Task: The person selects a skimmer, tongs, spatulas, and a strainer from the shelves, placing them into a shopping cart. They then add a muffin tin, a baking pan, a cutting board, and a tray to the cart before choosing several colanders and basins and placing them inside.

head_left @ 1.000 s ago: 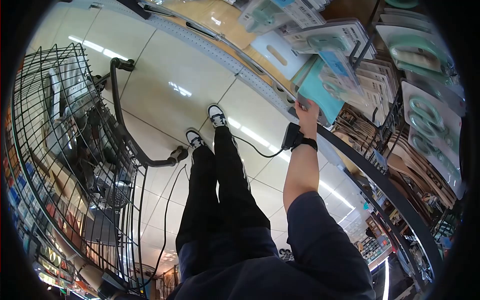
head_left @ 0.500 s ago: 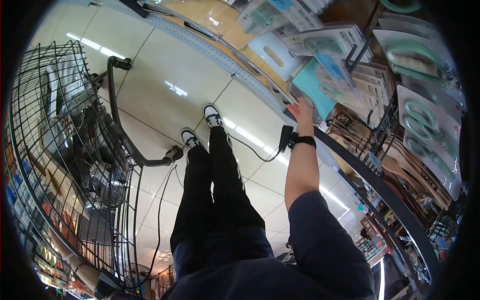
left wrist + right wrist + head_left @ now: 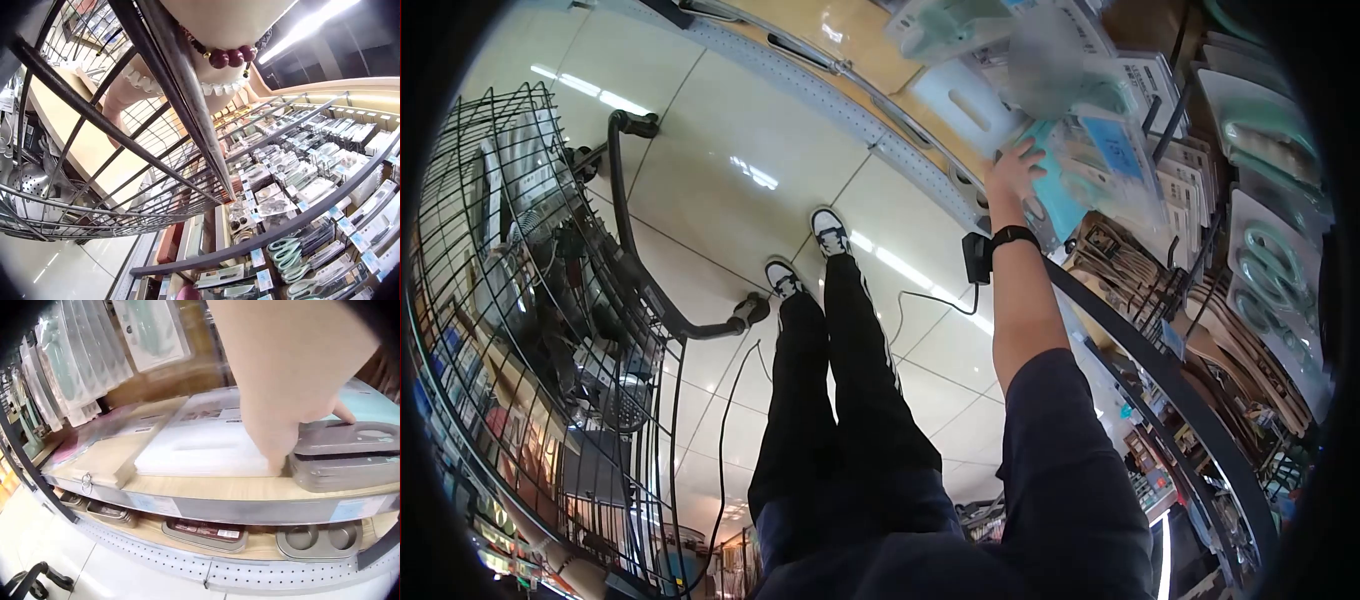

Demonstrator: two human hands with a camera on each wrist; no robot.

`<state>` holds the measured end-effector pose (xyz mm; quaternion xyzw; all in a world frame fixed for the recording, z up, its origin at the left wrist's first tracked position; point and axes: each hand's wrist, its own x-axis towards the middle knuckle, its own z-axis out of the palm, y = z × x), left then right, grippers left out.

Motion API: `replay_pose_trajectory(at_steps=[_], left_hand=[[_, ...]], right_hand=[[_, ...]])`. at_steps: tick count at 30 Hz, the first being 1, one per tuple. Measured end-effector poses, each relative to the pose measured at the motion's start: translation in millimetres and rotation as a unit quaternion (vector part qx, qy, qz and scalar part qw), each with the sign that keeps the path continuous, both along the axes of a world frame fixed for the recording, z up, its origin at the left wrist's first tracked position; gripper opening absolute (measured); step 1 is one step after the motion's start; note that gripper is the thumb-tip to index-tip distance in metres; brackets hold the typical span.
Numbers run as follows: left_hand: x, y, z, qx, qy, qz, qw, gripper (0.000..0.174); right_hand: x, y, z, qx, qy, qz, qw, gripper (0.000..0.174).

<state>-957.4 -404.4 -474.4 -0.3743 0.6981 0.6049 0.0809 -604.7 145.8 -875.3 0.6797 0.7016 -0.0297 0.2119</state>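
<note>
Grey boards [image 3: 344, 476] lie stacked at 3 o'clock from the right hand [image 3: 272, 419], whose fingers are open; an off-centre push on the upper board [image 3: 340, 441] could slide it off the shelf [image 3: 219, 487] toward 6 o'clock. Left hand [image 3: 117, 106]: finger state not determinable.

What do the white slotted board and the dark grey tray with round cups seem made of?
The white slotted board looks like smooth plastic, evenly coloured without grain. The dark grey tray seems metal, perhaps coated: thin rim, dull sheen.
</note>
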Motion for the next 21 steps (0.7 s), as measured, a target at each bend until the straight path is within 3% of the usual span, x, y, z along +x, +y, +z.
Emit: replay_pose_trajectory(at_steps=[3, 7, 10, 11, 13, 15, 16, 18, 21], left_hand=[[1.5, 5.5, -2.3, -0.008, -0.015, -0.025, 1.000, 0.056], [0.3, -4.9, -2.7, -0.020, 0.034, -0.078, 0.996, 0.051], [-3.9, -2.9, -3.7, -0.078, 0.032, -0.056, 0.995, 0.046], [-9.7, -24.5, -4.5, -0.036, 0.033, -0.145, 0.988, 0.042], [-14.4, -53.0, -12.2, -0.084, 0.052, -0.127, 0.987, 0.043], [-9.6, -29.0, -9.4, -0.129, 0.056, -0.129, 0.982, 0.050], [-12.1, -27.1, -4.5, -0.125, 0.004, -0.131, 0.983, 0.053], [-19.9, -56.1, -23.6, -0.136, 0.078, -0.201, 0.967, 0.054], [-11.5, -34.1, -26.0, -0.106, 0.095, -0.239, 0.961, 0.054]], right_hand=[[29.6, 8.7, -39.9, 0.036, -0.005, 0.058, 0.998, 0.097], [14.5, -7.3, 11.8, 0.000, 0.022, 0.049, 0.999, 0.088], [23.4, -8.7, 34.3, -0.017, -0.015, 0.062, 0.998, 0.081], [27.9, -9.6, 43.2, -0.014, -0.044, 0.073, 0.996, 0.077], [33.3, -16.4, 65.3, -0.004, -0.071, 0.087, 0.994, 0.075], [38.2, -27.7, 91.9, -0.034, -0.106, 0.122, 0.986, 0.067], [38.5, -32.8, 103.1, -0.025, -0.101, 0.123, 0.987, 0.067], [38.0, -44.9, 122.2, -0.077, -0.110, 0.158, 0.978, 0.059], [30.2, -58.9, 149.1, -0.101, -0.119, 0.195, 0.968, 0.053]])
